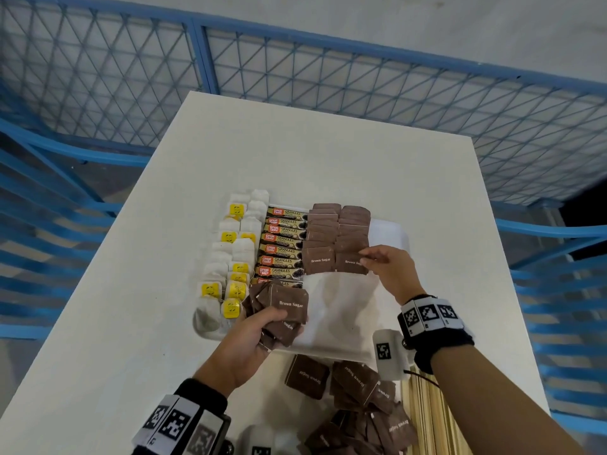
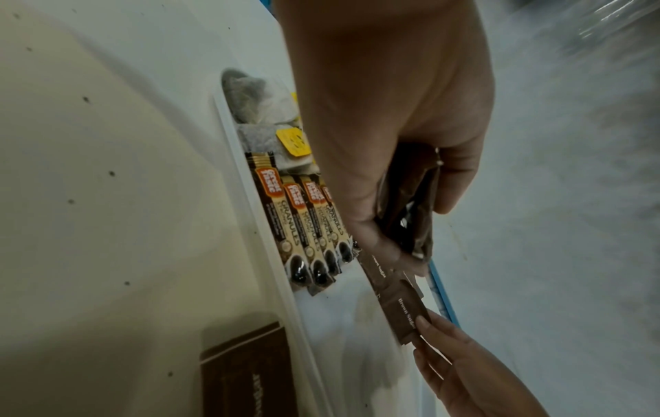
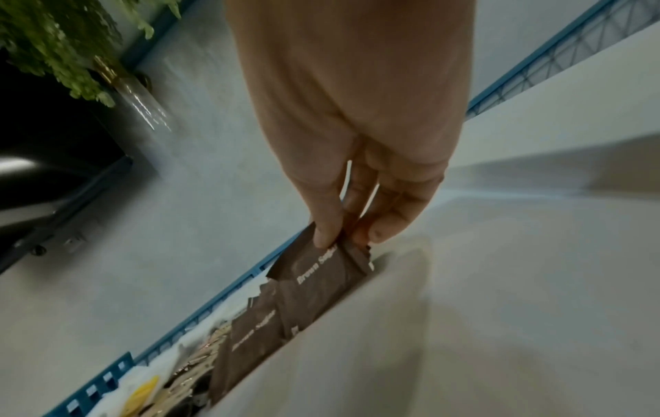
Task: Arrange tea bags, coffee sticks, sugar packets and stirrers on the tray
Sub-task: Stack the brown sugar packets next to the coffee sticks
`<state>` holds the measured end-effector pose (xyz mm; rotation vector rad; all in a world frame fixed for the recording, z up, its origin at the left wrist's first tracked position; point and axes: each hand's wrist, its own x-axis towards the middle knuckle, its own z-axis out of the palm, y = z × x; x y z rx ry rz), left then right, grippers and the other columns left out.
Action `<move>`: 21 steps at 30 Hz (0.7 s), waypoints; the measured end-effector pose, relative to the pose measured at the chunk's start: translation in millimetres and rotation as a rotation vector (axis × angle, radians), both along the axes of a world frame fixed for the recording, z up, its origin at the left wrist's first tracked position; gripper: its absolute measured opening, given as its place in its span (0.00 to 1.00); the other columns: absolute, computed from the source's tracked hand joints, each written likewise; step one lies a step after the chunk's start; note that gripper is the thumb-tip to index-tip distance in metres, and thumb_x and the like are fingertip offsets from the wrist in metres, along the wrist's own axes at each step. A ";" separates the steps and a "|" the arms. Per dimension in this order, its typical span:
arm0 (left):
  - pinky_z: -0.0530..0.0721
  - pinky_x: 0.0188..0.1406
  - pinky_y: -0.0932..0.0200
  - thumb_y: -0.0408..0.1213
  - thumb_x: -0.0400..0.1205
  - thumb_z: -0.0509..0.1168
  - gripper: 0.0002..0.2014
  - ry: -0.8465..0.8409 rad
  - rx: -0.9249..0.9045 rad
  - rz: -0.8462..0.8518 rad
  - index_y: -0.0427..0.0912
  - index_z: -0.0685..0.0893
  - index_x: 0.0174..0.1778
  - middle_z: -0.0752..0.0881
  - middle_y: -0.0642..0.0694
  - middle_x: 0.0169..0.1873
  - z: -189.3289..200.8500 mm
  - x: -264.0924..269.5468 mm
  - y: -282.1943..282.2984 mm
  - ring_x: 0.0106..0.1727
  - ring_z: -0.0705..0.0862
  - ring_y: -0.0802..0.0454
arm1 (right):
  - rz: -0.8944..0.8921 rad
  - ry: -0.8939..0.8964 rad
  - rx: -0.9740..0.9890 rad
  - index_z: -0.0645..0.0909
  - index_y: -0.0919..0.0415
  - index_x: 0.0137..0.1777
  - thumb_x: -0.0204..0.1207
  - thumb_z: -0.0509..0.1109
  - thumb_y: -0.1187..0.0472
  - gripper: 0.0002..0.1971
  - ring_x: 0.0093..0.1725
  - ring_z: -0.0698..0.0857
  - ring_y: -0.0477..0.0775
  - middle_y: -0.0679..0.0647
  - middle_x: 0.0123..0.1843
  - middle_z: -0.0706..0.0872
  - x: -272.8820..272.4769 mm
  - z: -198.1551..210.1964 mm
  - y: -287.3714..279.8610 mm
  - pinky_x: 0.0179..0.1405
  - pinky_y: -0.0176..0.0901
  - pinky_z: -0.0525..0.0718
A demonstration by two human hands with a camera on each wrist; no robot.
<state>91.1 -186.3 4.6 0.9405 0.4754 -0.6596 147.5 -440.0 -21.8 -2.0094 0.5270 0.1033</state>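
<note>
Nearest coffee stick [image 1: 282,284] mostly covered by bunch of brown sugar packets [image 1: 279,315] gripped in left hand [image 1: 249,339]. Loose sugar packets [image 1: 361,418] and wooden stirrers [image 1: 427,418] cut off by bottom edge of head view. Right wrist view: tea bag tags [image 3: 142,392] blurred, print unreadable.

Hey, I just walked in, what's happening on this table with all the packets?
A person is filling a white tray with drink supplies. Tea bags and coffee sticks already sit in columns on it. The right hand pinches a brown sugar packet at the near end of the sugar rows, while the left hand grips a bunch of sugar packets. More loose packets and the wooden stirrers lie on the table, off the tray.
</note>
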 end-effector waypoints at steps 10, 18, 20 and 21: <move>0.89 0.41 0.50 0.21 0.78 0.61 0.13 0.014 0.040 0.025 0.36 0.83 0.56 0.91 0.37 0.43 -5.0 0.6 0.8 0.37 0.90 0.40 | -0.013 -0.004 -0.147 0.84 0.62 0.50 0.72 0.73 0.69 0.07 0.41 0.81 0.52 0.55 0.46 0.83 14.4 -11.3 -0.8 0.29 0.18 0.75; 0.90 0.33 0.53 0.22 0.78 0.62 0.16 0.010 0.037 0.032 0.29 0.80 0.62 0.89 0.31 0.43 -2.1 2.2 -2.6 0.36 0.90 0.41 | -0.040 -0.093 -0.304 0.80 0.61 0.54 0.71 0.74 0.66 0.12 0.38 0.79 0.50 0.56 0.52 0.78 7.0 -9.9 7.4 0.35 0.16 0.71; 0.88 0.31 0.55 0.22 0.79 0.62 0.15 -0.004 0.036 0.009 0.30 0.80 0.62 0.90 0.32 0.41 -0.6 1.3 -2.7 0.35 0.90 0.42 | -0.057 -0.137 -0.259 0.79 0.61 0.54 0.71 0.74 0.66 0.12 0.35 0.77 0.44 0.55 0.50 0.77 2.2 -1.2 17.9 0.35 0.13 0.71; 0.88 0.30 0.56 0.22 0.79 0.62 0.14 -0.009 0.044 -0.003 0.31 0.81 0.61 0.90 0.33 0.40 -0.2 0.9 -2.6 0.34 0.90 0.43 | -0.042 -0.145 -0.221 0.80 0.61 0.53 0.72 0.74 0.65 0.10 0.36 0.77 0.42 0.53 0.48 0.78 -0.5 4.1 25.1 0.36 0.14 0.72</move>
